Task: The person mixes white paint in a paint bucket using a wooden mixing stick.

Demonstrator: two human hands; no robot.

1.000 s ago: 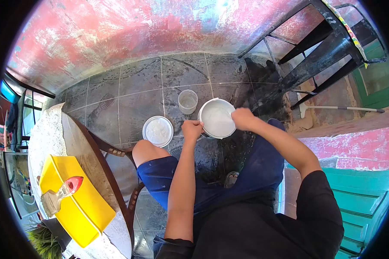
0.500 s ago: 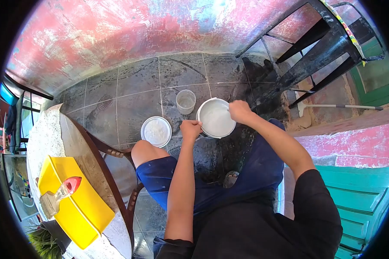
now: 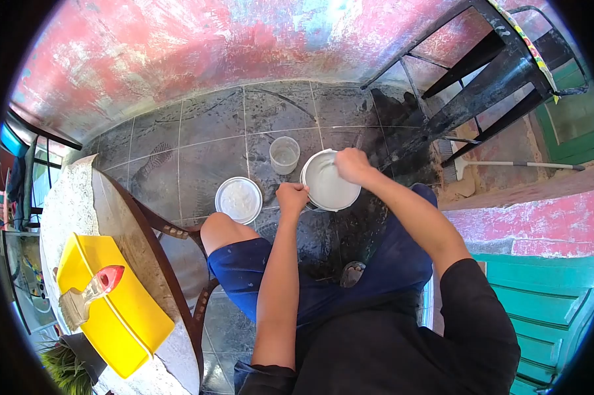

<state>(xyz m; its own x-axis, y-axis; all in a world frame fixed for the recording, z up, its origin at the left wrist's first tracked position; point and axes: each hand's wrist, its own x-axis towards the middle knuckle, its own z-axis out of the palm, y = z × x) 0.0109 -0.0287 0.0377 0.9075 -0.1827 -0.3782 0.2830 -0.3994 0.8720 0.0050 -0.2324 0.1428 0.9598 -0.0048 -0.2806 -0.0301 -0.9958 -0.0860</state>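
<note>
A white bucket [image 3: 309,197] of white paint stands tilted slightly on the dark tiles between my legs. My left hand [image 3: 292,197] is closed at its left edge, thumb and fingers pinching the rim or handle there. Over the paint's upper right part, my right hand [image 3: 355,165] is closed in a fist. A thin thing seems to reach down from it into the paint, but its kind is hidden. Just behind the bucket sits a clear plastic cup [image 3: 284,157]. To the left a round white lid [image 3: 239,201] smeared with paint lies on the floor.
At the left, a table [image 3: 139,247] bears a yellow paint tray [image 3: 129,303] with a red-handled paintbrush [image 3: 96,293] across it. A black metal chair [image 3: 481,85] stands at the upper right, near a white-handled broom [image 3: 508,162]. The patchy pink wall [image 3: 178,52] rises ahead.
My right hand has moved a little left over the paint, to the bucket's back rim. My left hand stays at the bucket's edge.
</note>
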